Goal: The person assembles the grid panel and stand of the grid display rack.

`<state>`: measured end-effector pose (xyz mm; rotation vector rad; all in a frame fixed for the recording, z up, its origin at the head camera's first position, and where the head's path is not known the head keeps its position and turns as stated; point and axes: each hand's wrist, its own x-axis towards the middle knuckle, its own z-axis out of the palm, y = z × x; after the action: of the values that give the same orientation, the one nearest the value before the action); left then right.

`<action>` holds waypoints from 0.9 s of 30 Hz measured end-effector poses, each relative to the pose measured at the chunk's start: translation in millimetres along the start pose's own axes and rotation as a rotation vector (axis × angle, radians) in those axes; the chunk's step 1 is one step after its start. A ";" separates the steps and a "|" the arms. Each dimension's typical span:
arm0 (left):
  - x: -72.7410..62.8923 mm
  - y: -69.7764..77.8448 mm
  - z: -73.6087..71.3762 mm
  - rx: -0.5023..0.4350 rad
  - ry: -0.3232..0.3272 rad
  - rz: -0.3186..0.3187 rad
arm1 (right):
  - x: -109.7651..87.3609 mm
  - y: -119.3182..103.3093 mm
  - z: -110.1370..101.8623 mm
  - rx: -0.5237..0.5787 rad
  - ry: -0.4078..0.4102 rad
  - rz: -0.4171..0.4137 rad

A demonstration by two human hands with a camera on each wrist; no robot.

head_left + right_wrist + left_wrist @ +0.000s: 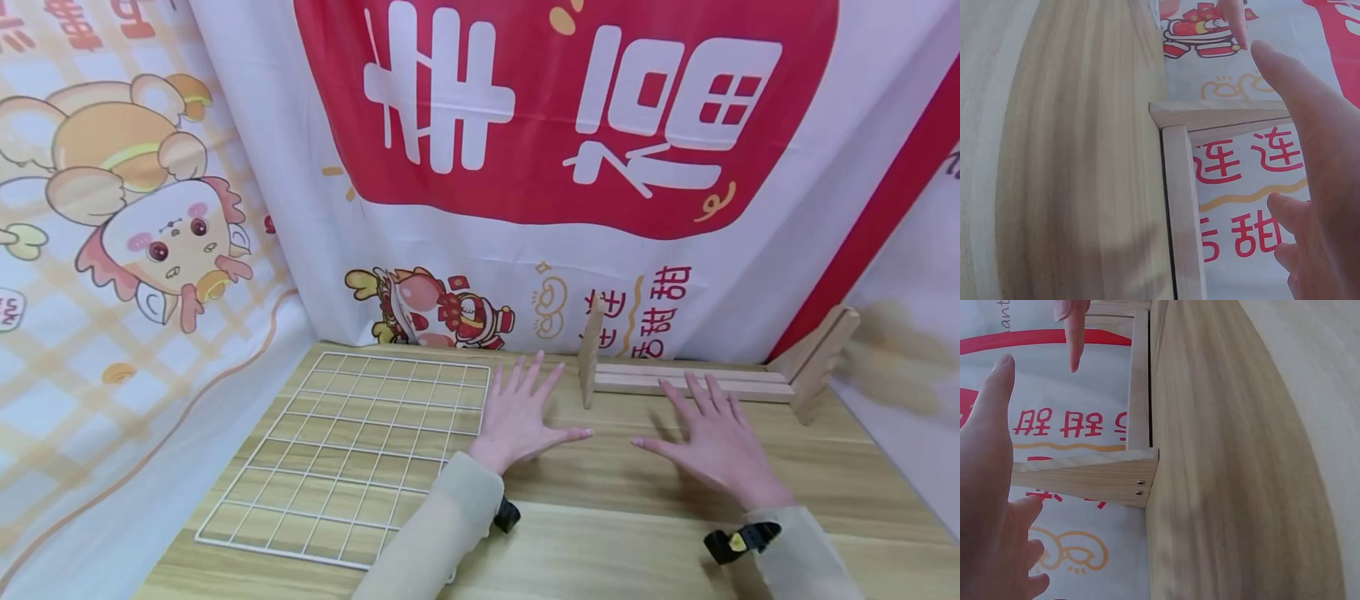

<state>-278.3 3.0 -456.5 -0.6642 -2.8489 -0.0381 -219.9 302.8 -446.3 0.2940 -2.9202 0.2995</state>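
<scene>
My left hand (517, 417) is spread with straight fingers over the table, beside the right edge of a white wire grid panel (300, 454). Nothing is in its grasp. My right hand (716, 442), also spread and holding nothing, is just in front of a small wooden rack (690, 382) at the back right. The rack has two upright side pieces joined by a low crossbar. In the left wrist view, one side piece (1097, 478) shows two screws near its base. The right wrist view shows the crossbar (1184, 212) meeting a side piece.
The wood-grain table (600, 550) meets a printed cloth (465, 242) hanging behind it. Another cartoon-printed cloth (142, 242) hangs along the left side. Black straps with small devices (738, 542) are worn at both wrists.
</scene>
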 end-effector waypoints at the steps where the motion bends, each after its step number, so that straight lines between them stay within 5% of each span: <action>1: -0.1 0.5 -1.5 -0.001 0.002 0.001 | 0.3 -0.6 -1.1 0.004 0.004 -0.002; 18: -5.4 -8.8 -38.9 -0.198 0.051 -0.007 | 4.5 -19.4 -22.5 0.117 0.173 -0.034; 27: -11.3 -32.5 -53.1 -0.402 0.163 -0.041 | 5.8 -35.4 -26.3 0.338 0.212 0.018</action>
<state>-271.9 -35.0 -406.3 -0.6391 -2.7145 -0.6537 -213.5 273.5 -413.4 0.2651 -2.6554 0.7795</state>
